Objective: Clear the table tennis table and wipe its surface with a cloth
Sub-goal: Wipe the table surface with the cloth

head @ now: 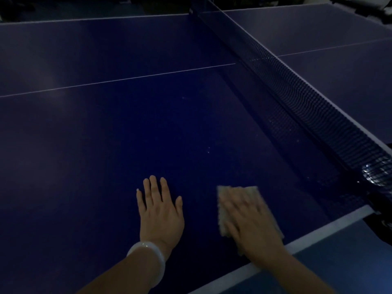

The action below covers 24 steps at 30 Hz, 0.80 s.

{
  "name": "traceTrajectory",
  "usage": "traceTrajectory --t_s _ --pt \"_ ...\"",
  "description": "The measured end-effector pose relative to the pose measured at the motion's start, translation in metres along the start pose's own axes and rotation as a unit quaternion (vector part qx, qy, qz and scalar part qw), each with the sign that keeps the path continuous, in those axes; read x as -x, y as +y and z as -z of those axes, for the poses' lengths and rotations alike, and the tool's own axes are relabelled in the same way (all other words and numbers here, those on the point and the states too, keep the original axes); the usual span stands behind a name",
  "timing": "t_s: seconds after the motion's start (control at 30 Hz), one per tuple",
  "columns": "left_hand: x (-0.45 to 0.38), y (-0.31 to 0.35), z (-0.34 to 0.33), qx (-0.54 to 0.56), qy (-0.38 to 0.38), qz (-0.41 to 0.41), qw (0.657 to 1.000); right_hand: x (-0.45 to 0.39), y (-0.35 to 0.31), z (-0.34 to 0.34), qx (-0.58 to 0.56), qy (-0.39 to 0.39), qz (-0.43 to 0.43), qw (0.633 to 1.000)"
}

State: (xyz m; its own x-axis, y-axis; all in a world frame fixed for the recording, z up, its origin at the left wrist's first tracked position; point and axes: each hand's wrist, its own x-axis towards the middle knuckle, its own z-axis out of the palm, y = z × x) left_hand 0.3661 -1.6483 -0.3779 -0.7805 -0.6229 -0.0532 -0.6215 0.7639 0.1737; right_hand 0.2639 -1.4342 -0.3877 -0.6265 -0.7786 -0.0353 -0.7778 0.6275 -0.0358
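Note:
The dark blue table tennis table (106, 134) fills the head view. A pale folded cloth (239, 193) lies flat on it near the white side edge, close to the net. My right hand (252, 221) lies on top of the cloth with fingers stretched out, pressing it against the surface; this hand looks motion-blurred. My left hand (161, 211) rests flat on the bare table just left of the cloth, fingers straight and spread, a white bangle on its wrist.
The net (307, 107) runs from the upper middle down to its clamp post (379, 177) at the right edge. A white centre line (118, 80) crosses the near half. Small pale specks (209, 150) dot the surface ahead of my hands. The room beyond is dark.

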Motion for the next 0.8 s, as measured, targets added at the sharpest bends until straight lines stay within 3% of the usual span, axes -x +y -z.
traceTrajectory --t_s 0.07,0.17,0.23,0.57,0.73,0.8 --pt "-0.001 0.0 0.0 0.001 0.001 0.0 1.0 0.001 0.043 0.002 0.024 0.0 -0.088 0.996" --pt "-0.001 0.0 0.0 -0.006 0.005 0.0 1.0 -0.012 0.074 0.013 -0.027 0.01 -0.293 0.956" --pt "0.0 0.0 0.002 -0.015 0.004 -0.003 1.0 -0.026 0.068 0.014 -0.036 0.007 -0.34 0.94" --pt "-0.003 0.005 0.003 -0.019 -0.002 -0.013 1.0 -0.035 0.065 0.01 -0.014 -0.001 -0.316 0.949" --pt "-0.009 0.065 0.004 0.022 -0.016 -0.084 0.996 -0.036 0.064 0.012 -0.018 -0.012 -0.314 0.949" --pt "-0.009 0.097 0.0 0.036 -0.033 -0.078 0.996 -0.036 0.065 0.011 -0.018 -0.021 -0.318 0.948"
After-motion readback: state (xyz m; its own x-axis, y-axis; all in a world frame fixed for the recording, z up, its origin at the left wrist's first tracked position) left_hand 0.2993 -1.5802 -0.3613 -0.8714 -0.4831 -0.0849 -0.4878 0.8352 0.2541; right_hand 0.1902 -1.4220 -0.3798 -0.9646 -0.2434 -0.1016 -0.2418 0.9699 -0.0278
